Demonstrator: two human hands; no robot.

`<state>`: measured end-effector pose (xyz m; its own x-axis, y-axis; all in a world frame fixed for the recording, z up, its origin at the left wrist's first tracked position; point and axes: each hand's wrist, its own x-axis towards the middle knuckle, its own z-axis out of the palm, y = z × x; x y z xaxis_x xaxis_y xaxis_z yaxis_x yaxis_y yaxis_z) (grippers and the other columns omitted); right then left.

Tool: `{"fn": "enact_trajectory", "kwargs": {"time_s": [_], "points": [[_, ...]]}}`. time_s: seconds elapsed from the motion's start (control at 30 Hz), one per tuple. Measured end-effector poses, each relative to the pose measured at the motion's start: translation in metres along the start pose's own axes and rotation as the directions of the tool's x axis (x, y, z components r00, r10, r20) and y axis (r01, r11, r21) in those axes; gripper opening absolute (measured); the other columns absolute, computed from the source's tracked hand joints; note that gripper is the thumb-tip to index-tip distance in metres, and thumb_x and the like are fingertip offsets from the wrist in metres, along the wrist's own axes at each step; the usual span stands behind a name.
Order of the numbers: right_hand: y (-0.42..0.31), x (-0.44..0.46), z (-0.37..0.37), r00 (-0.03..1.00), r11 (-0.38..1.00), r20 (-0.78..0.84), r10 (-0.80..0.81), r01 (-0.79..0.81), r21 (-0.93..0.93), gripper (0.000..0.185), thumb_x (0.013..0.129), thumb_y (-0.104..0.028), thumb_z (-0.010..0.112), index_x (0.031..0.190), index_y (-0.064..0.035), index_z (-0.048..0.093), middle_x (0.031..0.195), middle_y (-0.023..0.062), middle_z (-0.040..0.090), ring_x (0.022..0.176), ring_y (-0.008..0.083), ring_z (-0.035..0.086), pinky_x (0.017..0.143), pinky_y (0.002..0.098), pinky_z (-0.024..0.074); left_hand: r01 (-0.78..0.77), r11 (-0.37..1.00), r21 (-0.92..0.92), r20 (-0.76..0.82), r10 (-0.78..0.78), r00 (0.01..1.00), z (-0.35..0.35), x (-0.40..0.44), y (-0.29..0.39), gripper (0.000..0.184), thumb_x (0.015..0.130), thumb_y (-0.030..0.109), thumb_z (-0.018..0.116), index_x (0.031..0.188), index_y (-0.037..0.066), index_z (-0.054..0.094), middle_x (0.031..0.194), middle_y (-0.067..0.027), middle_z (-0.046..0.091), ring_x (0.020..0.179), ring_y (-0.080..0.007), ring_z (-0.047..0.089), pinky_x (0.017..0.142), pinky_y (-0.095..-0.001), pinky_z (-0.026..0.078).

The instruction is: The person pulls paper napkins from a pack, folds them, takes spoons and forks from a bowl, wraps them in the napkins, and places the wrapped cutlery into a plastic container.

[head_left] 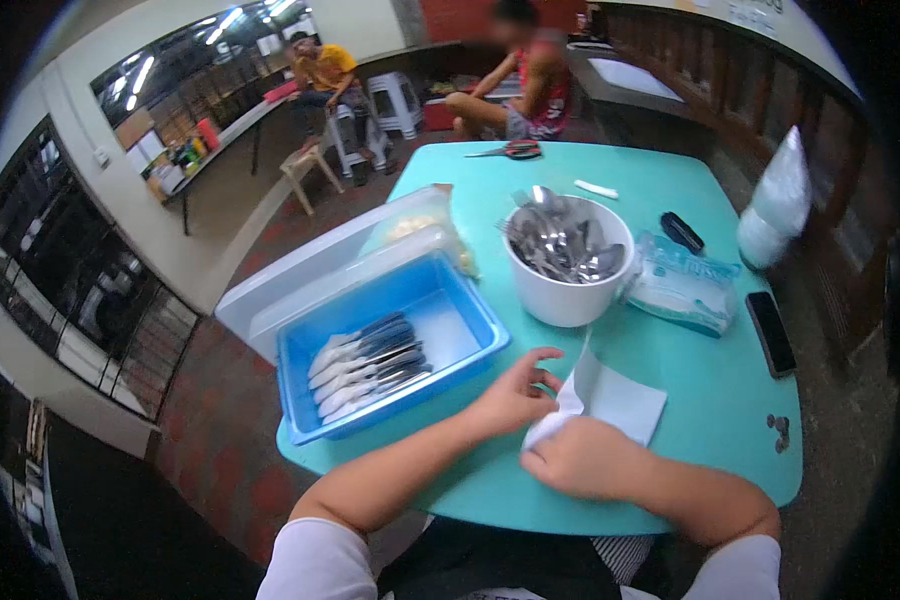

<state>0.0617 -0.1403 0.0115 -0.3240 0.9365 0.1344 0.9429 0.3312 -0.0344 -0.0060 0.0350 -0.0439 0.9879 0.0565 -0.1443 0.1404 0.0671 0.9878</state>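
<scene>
A white paper napkin [625,403] lies partly unfolded on the turquoise table, one flap standing up. My right hand [588,458] is closed over its near left part, fingers curled down; whatever else they cover is hidden. Just left of the raised flap is my left hand [515,398], its fingers bent and apart, the tips beside or lightly touching the paper. To the left stands a blue plastic tub [475,350] holding several napkin-wrapped cutlery bundles [365,365] in a row. A white bucket [568,300] full of loose spoons and forks [562,240] is beyond the napkin.
A clear lid [345,270] leans behind the tub. Around the turquoise table [450,165] top lie scissors [515,150], a napkin pack [685,290], a black object [681,231], a phone [771,334] and coins [779,432]. Two people sit farther back.
</scene>
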Motion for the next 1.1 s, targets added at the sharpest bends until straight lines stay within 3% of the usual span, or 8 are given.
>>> {"fn": "enact_trajectory", "kwargs": {"time_s": [0.17,0.43,0.53,0.63,0.73,0.87,0.97,1.1], "points": [[-0.011,-0.018,0.006,0.984,0.974,0.121,0.128,-0.148,0.17,0.018,0.089,-0.025,0.06,0.086,-0.0074,0.061,0.066,0.0081,0.062,0.058,0.0287,0.066,0.052,0.0414,0.0526,0.051,0.988,0.143,-0.008,-0.051,0.999,0.003,0.001,-0.004,0.085,0.083,-0.013,0.055,0.155,0.012,0.019,0.134,-0.0165,0.052,0.09,-0.017,0.063,0.07,-0.0313,0.055],[0.029,-0.042,-0.009,0.776,0.707,-0.153,0.612,-0.449,0.546,0.017,0.085,-0.024,0.071,0.098,-0.0117,0.072,0.07,0.0092,0.064,0.059,0.027,0.065,0.058,0.0381,0.0519,-0.013,0.916,0.4,0.029,0.001,1.0,0.007,-0.007,0.022,0.104,0.081,-0.014,0.051,0.161,0.025,-0.002,0.145,-0.0184,0.046,0.085,-0.0154,0.06,0.069,-0.0317,0.055],[0.06,-0.055,0.004,0.638,0.622,-0.211,0.741,-0.533,0.574,0.023,0.082,-0.02,0.074,0.102,-0.0089,0.072,0.081,0.01,0.065,0.068,0.0242,0.065,0.062,0.0349,0.0511,-0.28,0.804,0.525,-0.025,0.343,0.939,0.01,-0.003,-0.004,0.098,0.081,-0.013,0.05,0.16,0.027,0.008,0.141,-0.0196,0.05,0.09,-0.0234,0.063,0.077,-0.0368,0.055],[0.084,-0.063,0.023,0.549,0.491,-0.168,0.819,-0.518,0.7,0.03,0.08,-0.018,0.077,0.107,-0.0053,0.071,0.095,0.0102,0.065,0.08,0.0222,0.064,0.067,0.0323,0.0504,-0.357,0.596,0.719,0.207,0.307,0.929,0.007,-0.005,-0.001,0.084,0.081,-0.012,0.048,0.156,0.021,0.028,0.133,-0.0225,0.052,0.096,-0.0367,0.063,0.086,-0.0433,0.053],[0.087,-0.06,0.031,0.567,0.495,-0.166,0.807,-0.496,0.714,0.037,0.076,-0.016,0.081,0.109,-0.0033,0.07,0.103,0.01,0.063,0.089,0.0205,0.063,0.071,0.0309,0.05,-0.24,0.637,0.732,0.179,0.16,0.971,0.017,-0.016,0.019,0.068,0.08,-0.011,0.047,0.145,0.006,0.044,0.13,-0.0233,0.052,0.107,-0.0447,0.058,0.091,-0.0477,0.048],[0.089,-0.065,0.038,0.673,0.641,-0.239,0.7,-0.444,0.625,0.04,0.07,-0.016,0.085,0.105,-0.0013,0.07,0.1,0.0094,0.066,0.087,0.0212,0.065,0.073,0.0323,0.0507,-0.37,0.661,0.653,0.215,0.307,0.927,0.016,-0.016,0.016,0.067,0.077,-0.012,0.045,0.141,0.005,0.05,0.125,-0.0207,0.056,0.107,-0.0439,0.058,0.092,-0.0463,0.048],[0.09,-0.07,0.023,0.499,0.147,0.229,0.836,-0.606,0.782,0.037,0.066,-0.017,0.087,0.096,-0.0003,0.072,0.09,0.0097,0.07,0.082,0.0236,0.067,0.074,0.0343,0.0516,-0.397,0.7,0.594,0.262,0.298,0.918,0.009,-0.015,0.02,0.069,0.074,-0.013,0.044,0.141,0.005,0.05,0.124,-0.0191,0.057,0.105,-0.0397,0.06,0.09,-0.0425,0.049],[0.092,-0.075,0.014,0.502,0.282,0.118,0.857,-0.648,0.707,0.03,0.066,-0.016,0.085,0.089,0.0003,0.072,0.082,0.0127,0.072,0.075,0.025,0.068,0.072,0.0348,0.0518,-0.243,0.856,0.456,0.33,0.091,0.94,-0.013,-0.012,0.027,0.068,0.072,-0.011,0.047,0.138,0.006,0.053,0.122,-0.0145,0.059,0.105,-0.0262,0.062,0.086,-0.0378,0.05]]}}
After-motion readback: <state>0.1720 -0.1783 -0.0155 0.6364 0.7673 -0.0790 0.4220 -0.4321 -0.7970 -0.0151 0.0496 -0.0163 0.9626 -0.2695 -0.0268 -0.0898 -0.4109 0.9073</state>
